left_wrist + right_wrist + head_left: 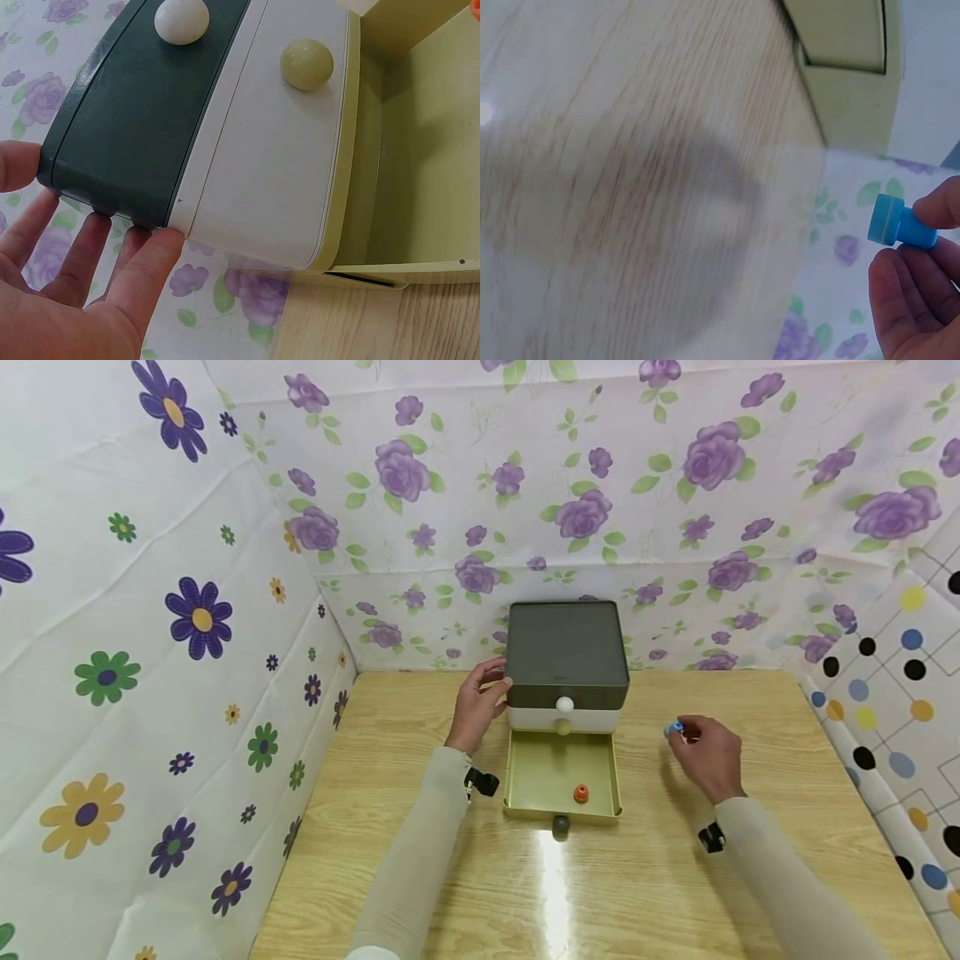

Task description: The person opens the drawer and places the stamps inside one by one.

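Note:
A small blue stamp (886,219), with a wide round head and narrower handle, is pinched between the thumb and fingers of my right hand (708,756), above the table to the right of the drawer box. My left hand (478,703) touches the left side of the drawer box (566,643), fingers fairly straight against it and thumb at its top edge. The box has a dark top tier and a white tier below. Its bottom yellow-green drawer (543,777) is pulled out, with a small orange piece (581,793) lying inside.
The box stands on a wooden table (390,777) near the flowered back cloth (420,543). Round knobs mark the tiers: a white knob (564,703), a yellow-green knob (562,727) and a dark knob (560,825) on the pulled-out drawer.

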The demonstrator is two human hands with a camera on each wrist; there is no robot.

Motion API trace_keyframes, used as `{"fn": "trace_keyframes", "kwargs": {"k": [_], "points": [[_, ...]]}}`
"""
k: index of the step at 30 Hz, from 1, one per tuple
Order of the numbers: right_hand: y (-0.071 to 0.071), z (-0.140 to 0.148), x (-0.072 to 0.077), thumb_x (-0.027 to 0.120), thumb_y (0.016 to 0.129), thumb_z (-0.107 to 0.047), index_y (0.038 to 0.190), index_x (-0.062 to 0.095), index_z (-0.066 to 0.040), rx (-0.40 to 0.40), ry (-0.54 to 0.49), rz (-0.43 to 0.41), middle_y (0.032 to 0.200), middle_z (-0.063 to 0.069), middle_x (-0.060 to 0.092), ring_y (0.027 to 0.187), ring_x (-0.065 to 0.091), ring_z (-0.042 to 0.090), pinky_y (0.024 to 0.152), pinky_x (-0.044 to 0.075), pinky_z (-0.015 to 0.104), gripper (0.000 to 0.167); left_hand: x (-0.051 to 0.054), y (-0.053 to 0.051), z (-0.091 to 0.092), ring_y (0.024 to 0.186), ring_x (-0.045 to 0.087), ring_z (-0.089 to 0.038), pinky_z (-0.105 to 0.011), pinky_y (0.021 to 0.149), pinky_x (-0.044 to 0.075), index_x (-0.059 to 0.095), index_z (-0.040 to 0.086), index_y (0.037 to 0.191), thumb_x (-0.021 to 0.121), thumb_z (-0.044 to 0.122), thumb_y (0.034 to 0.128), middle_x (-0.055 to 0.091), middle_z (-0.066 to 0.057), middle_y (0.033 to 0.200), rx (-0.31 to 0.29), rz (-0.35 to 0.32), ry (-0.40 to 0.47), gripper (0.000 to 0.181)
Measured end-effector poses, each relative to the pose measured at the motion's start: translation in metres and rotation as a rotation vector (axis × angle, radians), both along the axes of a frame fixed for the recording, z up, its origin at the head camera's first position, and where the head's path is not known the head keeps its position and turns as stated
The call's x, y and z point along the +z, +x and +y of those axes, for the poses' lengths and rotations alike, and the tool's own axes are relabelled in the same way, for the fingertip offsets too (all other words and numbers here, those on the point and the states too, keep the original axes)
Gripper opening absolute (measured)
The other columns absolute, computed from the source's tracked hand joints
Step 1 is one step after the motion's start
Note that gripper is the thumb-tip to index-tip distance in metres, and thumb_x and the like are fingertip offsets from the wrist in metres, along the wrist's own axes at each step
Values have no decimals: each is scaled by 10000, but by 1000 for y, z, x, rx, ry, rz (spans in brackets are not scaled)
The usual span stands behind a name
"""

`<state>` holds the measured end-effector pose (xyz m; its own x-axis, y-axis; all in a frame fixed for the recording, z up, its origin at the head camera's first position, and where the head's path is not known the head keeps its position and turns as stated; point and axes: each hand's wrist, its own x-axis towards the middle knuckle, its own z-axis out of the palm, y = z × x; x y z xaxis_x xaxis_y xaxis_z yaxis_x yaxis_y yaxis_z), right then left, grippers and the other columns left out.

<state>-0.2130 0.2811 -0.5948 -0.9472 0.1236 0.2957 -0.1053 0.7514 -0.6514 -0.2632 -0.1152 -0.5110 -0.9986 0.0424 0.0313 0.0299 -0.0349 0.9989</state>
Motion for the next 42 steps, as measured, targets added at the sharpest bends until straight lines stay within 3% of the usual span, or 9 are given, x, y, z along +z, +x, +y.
{"fn": "trace_keyframes", "kwargs": {"k": [10, 31, 37, 42], "points": [[8, -25, 10, 736, 990, -180, 1259, 726, 38, 68, -9, 51, 1105, 243, 749, 961, 731, 398, 806, 603, 591, 346, -1, 0, -1, 1188, 663, -257, -570, 1024, 567, 649, 308, 1415, 684, 291, 1048, 621, -50, 1330, 2, 8, -3, 369], [12, -83, 15, 766, 952, -140, 1167, 770, 7, 190, 17, 96, 1067, 187, 771, 904, 754, 324, 763, 636, 513, 261, -2, -1, -1, 1204, 665, -255, -542, 1014, 578, 643, 299, 1426, 685, 300, 1046, 618, -48, 1338, 3, 8, -11, 382], [12, -99, 15, 786, 930, -127, 1099, 787, -4, 218, 11, 123, 1024, 163, 777, 873, 763, 300, 747, 637, 490, 209, -1, 0, 0, 1190, 668, -251, -580, 1023, 563, 644, 297, 1426, 686, 295, 1046, 619, -52, 1336, 0, 4, 2, 383], [12, -109, 13, 789, 925, -128, 1088, 783, -20, 236, -5, 92, 1008, 139, 771, 879, 758, 281, 762, 636, 475, 195, 0, 1, 0, 1188, 667, -256, -621, 1037, 542, 645, 294, 1425, 690, 287, 1044, 617, -62, 1338, -6, 3, 12, 384]]}}
